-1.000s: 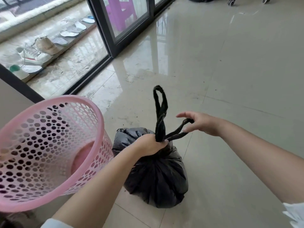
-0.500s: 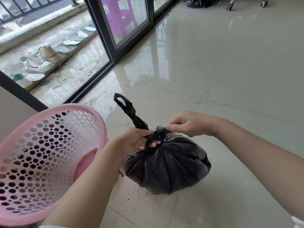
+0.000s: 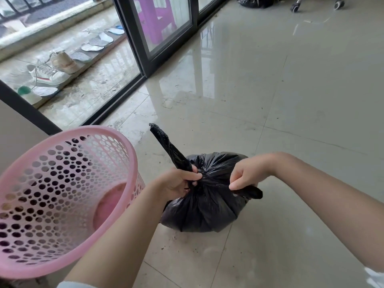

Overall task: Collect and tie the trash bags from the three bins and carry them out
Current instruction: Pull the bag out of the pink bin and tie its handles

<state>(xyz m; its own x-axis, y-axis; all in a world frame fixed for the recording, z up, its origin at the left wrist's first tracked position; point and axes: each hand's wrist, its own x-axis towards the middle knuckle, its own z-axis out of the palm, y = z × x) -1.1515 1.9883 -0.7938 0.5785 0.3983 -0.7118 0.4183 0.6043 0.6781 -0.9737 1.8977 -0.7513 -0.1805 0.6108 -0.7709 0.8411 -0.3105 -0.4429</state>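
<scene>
A full black trash bag [image 3: 207, 206] sits on the tiled floor in front of me, its neck gathered. My left hand [image 3: 178, 183] is closed on one twisted handle of the bag, which sticks up and to the left. My right hand [image 3: 247, 176] pinches the other handle, which lies out to the right across the bag's top. An empty pink perforated bin [image 3: 62, 196] stands tilted just left of the bag, beside my left forearm. A second black bag [image 3: 254, 1] lies far back at the top edge.
A dark-framed sliding glass door [image 3: 149, 59] runs along the left, with shoes [image 3: 49, 74] and insoles on the balcony ledge outside. Chair castors [image 3: 295, 6] show at the top right. Glossy floor tiles [image 3: 291, 100] stretch ahead and to the right.
The two handles, first held up and apart, have been crossed and drawn down at the bag's neck. My right hand has come in close, then pulled its handle out to the right.
</scene>
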